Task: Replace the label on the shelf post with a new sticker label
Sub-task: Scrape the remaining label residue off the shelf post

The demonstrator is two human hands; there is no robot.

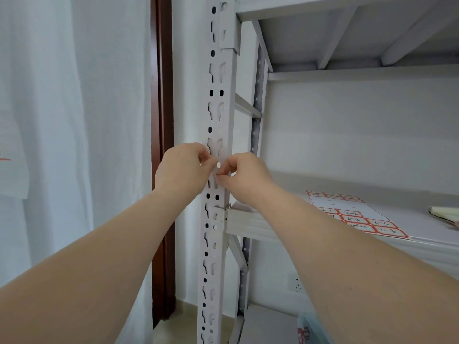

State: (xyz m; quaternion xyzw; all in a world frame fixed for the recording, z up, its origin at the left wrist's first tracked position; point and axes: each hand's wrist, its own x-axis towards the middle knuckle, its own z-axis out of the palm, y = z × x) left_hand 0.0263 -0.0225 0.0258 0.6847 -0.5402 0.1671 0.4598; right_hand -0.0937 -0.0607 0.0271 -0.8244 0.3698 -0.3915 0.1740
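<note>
A white slotted shelf post (218,100) runs up the middle of the view. Both my hands meet on it at mid height. My left hand (182,170) has its fingers curled against the post's left edge. My right hand (244,178) pinches a small label (216,174) against the post's front; only a thin red edge of the label shows between the fingertips. A sheet of red-bordered sticker labels (357,217), with several stickers left and a blank middle strip, lies on the shelf (422,219) to the right.
A white curtain (62,120) hangs at the left beside a dark wooden door frame (162,120). A notebook's corner (445,213) lies at the shelf's far right. Another shelf board (347,33) is overhead, and a bluish package (310,328) sits on the lower level.
</note>
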